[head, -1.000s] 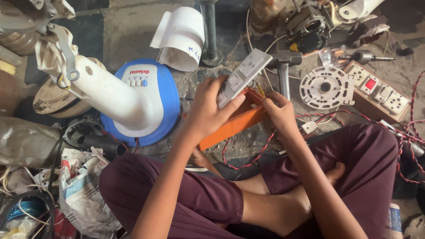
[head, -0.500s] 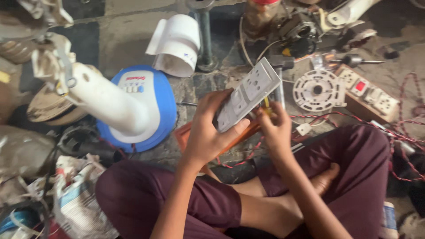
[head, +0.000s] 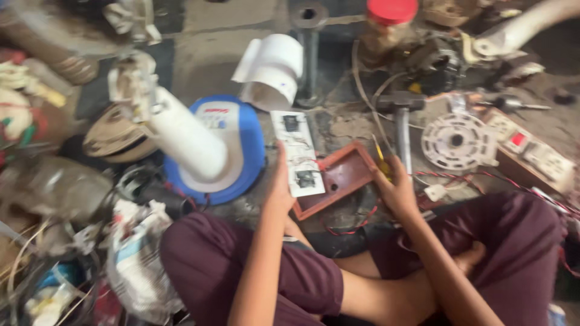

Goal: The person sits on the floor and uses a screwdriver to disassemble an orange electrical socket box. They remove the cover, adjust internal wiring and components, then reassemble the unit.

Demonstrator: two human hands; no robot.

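**Switch plate lifted off its box**

You sit cross-legged on the floor in maroon trousers (head: pixel 241 265). Your left hand (head: pixel 279 190) is closed round the edge of a white rectangular plastic switch plate (head: pixel 297 152), held tilted just above the open reddish-brown box (head: pixel 338 178). Your right hand (head: pixel 396 190) rests at the box's right edge, fingers curled on a thin yellow-handled tool (head: pixel 380 163); how tightly, I cannot tell. To do this well, I judge you should keep the plate steady and avoid tugging the red wires (head: pixel 350 229) beneath. Beyond lie one blue-and-white fan base (head: pixel 241 151), one hammer (head: pixel 402 121), one white round perforated disc (head: pixel 456 142), one white socket strip (head: pixel 531 154), and farthest, one red-lidded jar (head: pixel 391 18)
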